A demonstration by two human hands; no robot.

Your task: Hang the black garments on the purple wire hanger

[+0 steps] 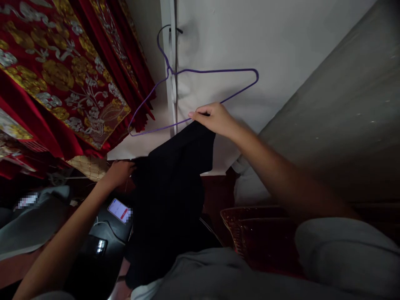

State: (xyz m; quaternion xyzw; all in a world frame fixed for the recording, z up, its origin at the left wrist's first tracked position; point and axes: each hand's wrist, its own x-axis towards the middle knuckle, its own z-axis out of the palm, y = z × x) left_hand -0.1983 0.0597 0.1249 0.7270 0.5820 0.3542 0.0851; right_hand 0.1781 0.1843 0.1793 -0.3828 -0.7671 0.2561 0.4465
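Head view: two bare hands hold a black cloth garment (170, 200) spread between them at the center of the frame. Its upper edge slopes from the left hand up to the right hand, and its body hangs down toward the lower center.

Right hand (215, 118): located just above the center of the frame. Thumb and fingers pinch the garment at its upper right corner. The thumb overlaps the lower bar of a thin purple hanger (225, 71); whether the grip also takes in that bar cannot be determined.

Left hand (121, 171): located left of center. Fingers grasp the garment at its upper left edge; the fingertips are partly lost against the dark cloth.

Hanger: positioned at upper center, tilted, with its hook at a small dark peg (180, 31) on a narrow white vertical strip (173, 83). The garment's upper corner lies just below the lower bar.

Surroundings: red cloth with gold and silver floral embroidery (62, 71) hangs at the upper left. A smartphone with a lit screen (118, 210) rests on a glossy black surface (109, 266) at the lower left, near a pale thin cable (109, 228). A dark red item with gold-toned trim (265, 237) occupies the lower right. A gray sleeve (346, 254) covers the right upper arm.
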